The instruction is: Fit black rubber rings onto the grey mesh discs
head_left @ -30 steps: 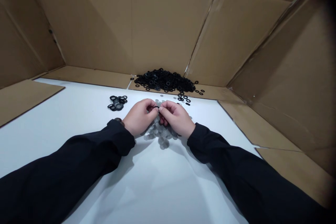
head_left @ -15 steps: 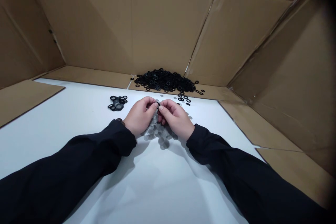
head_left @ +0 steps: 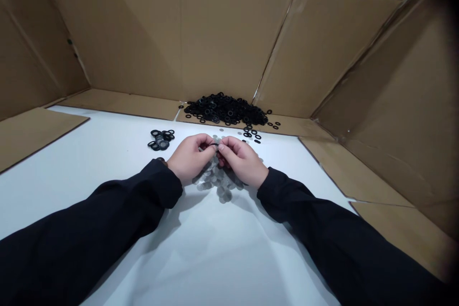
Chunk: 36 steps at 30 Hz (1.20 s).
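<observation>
Between my two hands, a black rubber ring (head_left: 215,145) is pinched, seen nearly edge-on. My left hand (head_left: 191,155) grips its left side with thumb and fingers. On the right side, my right hand (head_left: 242,158) is closed on it the same way. Whether a disc sits inside the ring cannot be made out. Beneath the hands lies a loose spread of thin grey mesh-like discs (head_left: 225,194), partly covered by them. Left of my left hand is a small heap of black rings (head_left: 163,141), some with grey discs in or on them.
A large pile of black rings (head_left: 225,109) rests on cardboard at the back, with a few stray rings (head_left: 254,132) in front. Tall cardboard walls (head_left: 222,28) enclose the white table (head_left: 211,258) at back and sides. Cardboard strips (head_left: 118,103) lie along its edges.
The ring between my fingers has tipped and now shows more edge-on. My hands have shifted apart very slightly while both keep their pinch.
</observation>
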### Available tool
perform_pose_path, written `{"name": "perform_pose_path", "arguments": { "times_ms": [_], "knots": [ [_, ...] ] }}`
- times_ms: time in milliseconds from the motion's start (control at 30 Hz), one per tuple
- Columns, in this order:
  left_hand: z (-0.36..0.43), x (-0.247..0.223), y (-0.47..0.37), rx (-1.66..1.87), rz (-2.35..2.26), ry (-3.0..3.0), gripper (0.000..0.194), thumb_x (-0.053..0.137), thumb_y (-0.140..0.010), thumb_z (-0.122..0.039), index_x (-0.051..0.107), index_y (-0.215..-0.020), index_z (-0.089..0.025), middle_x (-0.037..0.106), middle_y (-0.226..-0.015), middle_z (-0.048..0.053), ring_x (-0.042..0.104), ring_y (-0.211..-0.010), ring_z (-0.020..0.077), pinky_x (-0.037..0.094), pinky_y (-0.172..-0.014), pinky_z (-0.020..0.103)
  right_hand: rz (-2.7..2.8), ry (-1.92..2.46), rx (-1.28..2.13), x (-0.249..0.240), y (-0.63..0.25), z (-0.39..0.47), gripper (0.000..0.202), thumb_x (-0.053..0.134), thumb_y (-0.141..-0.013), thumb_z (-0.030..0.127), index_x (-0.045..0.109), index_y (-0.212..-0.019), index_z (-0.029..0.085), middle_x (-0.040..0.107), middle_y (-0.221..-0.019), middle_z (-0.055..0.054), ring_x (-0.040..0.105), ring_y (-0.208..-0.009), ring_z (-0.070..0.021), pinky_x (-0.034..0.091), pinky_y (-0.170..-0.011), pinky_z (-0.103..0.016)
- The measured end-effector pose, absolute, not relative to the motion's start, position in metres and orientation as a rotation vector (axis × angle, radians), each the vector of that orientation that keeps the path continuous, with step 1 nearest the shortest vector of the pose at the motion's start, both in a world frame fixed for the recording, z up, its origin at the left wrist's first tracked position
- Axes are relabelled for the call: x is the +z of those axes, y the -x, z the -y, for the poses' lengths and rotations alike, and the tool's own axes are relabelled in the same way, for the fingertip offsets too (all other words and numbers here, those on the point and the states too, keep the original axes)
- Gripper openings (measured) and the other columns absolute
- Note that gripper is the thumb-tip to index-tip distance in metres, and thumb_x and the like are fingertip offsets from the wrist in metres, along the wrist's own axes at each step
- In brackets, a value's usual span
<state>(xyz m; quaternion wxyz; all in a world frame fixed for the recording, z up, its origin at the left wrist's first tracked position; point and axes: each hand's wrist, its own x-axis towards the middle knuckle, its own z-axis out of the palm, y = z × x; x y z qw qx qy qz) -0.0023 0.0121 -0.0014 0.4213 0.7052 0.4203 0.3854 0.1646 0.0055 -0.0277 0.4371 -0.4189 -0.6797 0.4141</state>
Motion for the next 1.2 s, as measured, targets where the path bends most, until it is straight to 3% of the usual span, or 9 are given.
{"name": "perform_pose_path", "arguments": {
  "times_ms": [267,500,867,1200],
  "knots": [
    [-0.011,-0.002,0.001,1.077,-1.067,-1.693,0.016,0.057,-0.083,-0.032,0.056,-0.078,-0.016,0.055,-0.064,-0.004,0.045,-0.054,0.0091,0.039,-0.056,0.022,1.705,1.084,0.936,-0.025,-0.162,-0.004,0.024,0.045,-0.095,0.043,0.049,-0.085,0.021,0.056,-0.066,0.003,0.05,-0.06,-0.012,0.042,-0.058,-0.025],
    [-0.014,-0.004,0.0,1.093,-1.025,-1.663,0.017,0.057,-0.081,-0.033,0.056,-0.081,-0.016,0.054,-0.07,-0.003,0.045,-0.058,0.009,0.038,-0.057,0.022,1.61,1.009,0.998,-0.032,-0.162,-0.006,0.022,0.054,-0.09,0.043,0.053,-0.095,0.021,0.055,-0.077,0.002,0.055,-0.065,-0.0123,0.045,-0.061,-0.025],
    [-0.015,-0.002,0.007,0.817,-1.063,-1.862,0.013,0.057,-0.074,-0.029,0.057,-0.073,-0.016,0.054,-0.065,-0.003,0.045,-0.058,0.0099,0.036,-0.055,0.023,1.945,1.108,0.9,-0.025,-0.175,-0.006,0.021,0.05,-0.091,0.04,0.054,-0.085,0.02,0.053,-0.068,0.002,0.051,-0.061,-0.0128,0.042,-0.06,-0.027],
    [-0.02,-0.007,0.012,0.84,-1.048,-2.033,0.015,0.055,-0.077,-0.03,0.06,-0.076,-0.016,0.057,-0.07,-0.002,0.048,-0.061,0.0113,0.038,-0.058,0.024,2.056,1.149,0.754,-0.016,-0.175,-0.003,0.018,0.049,-0.09,0.034,0.052,-0.08,0.02,0.052,-0.066,0.002,0.047,-0.06,-0.013,0.04,-0.06,-0.027]
  ]
}}
